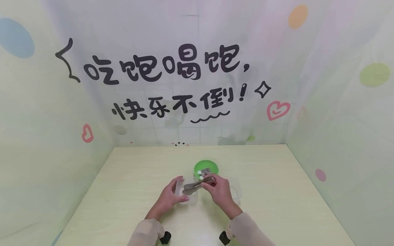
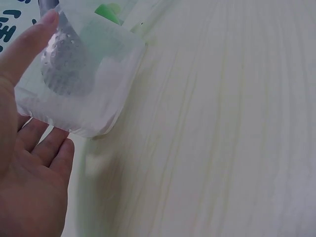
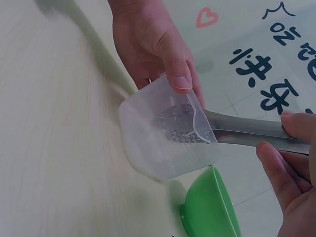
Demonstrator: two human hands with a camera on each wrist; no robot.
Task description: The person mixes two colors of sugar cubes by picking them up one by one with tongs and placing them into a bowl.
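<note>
My left hand (image 1: 168,197) grips a small translucent plastic container (image 1: 192,200), thumb on one side and fingers on the other. In the right wrist view the container (image 3: 140,131) is tilted, its opening facing the right hand. Metal tongs (image 1: 194,186) are held in my right hand (image 1: 221,191), between thumb and fingers. The dimpled tips of the tongs (image 3: 180,121) are inside the container; whether they pinch anything cannot be made out. Just beyond the hands stands a green bowl (image 1: 205,163), holding several grey-brown cubes (image 1: 207,171) and a few white ones (image 1: 199,173).
A second translucent container (image 1: 237,192) stands to the right, partly hidden behind the right hand. The pale wooden table (image 1: 138,171) is enclosed by printed fabric walls (image 1: 197,133) at the back and sides.
</note>
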